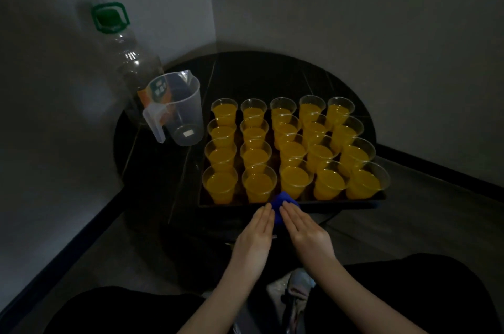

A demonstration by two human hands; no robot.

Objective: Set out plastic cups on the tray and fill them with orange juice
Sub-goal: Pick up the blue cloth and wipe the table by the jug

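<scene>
Dark-clothed knees frame the bottom of the view, and two bare forearms reach forward between them toward a round black table set in a dim corner. Both hands hover side by side with fingers straight and together, gripping nothing: the left hand and the right hand flank a small blue object, which I cannot identify, lying just past the fingertips at the tray's near edge.

Straight ahead of the hands sits the dark tray, its long side running left to right. On it stand the plastic cups, twenty in four rows of five, each already holding orange juice. Both hands are about equally close to the front row.

Well off to the left, beyond the left hand, stand a clear measuring jug that looks empty and, behind it, a large clear bottle with a green cap.

Judging by the full cups, the filling appears finished; any next move toward the jug or bottle would fall to the left hand.
</scene>
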